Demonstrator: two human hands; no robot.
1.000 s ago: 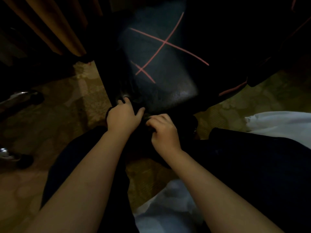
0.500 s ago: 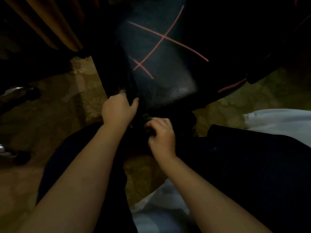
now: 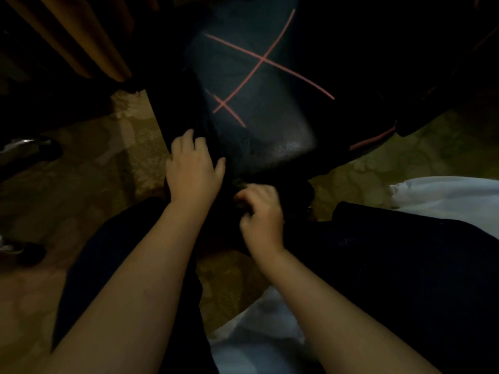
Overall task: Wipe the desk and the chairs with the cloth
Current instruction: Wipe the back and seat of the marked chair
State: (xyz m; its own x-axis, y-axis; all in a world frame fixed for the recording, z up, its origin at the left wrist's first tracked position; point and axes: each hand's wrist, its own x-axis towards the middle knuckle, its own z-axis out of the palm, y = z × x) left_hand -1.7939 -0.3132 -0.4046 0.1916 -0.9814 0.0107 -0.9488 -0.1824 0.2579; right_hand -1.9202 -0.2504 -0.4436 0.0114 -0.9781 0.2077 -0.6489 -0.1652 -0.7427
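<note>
A black padded chair [image 3: 259, 109] with red crossed stitching fills the upper middle of the head view. My left hand [image 3: 193, 168] lies on the chair's dark left side, fingers stretched forward and thumb spread towards the padding. Just below the padding's lower edge, my right hand [image 3: 260, 211] has its fingers curled round a dark bundle [image 3: 239, 183] that looks like the cloth; the gloom hides its outline. Both forearms reach in from the bottom.
An orange curtain [image 3: 81, 36] hangs at the upper left. Patterned carpet [image 3: 102, 179] covers the floor. Chrome legs with black casters [image 3: 29, 147] stand at the left edge. White fabric [image 3: 445, 193] lies at the right, and my dark-trousered knees [image 3: 405, 265] frame the hands.
My left hand has slid forward along the chair's left side, its fingers now stretched out. My right hand stays under the padding's edge, still curled on the dark bundle.
</note>
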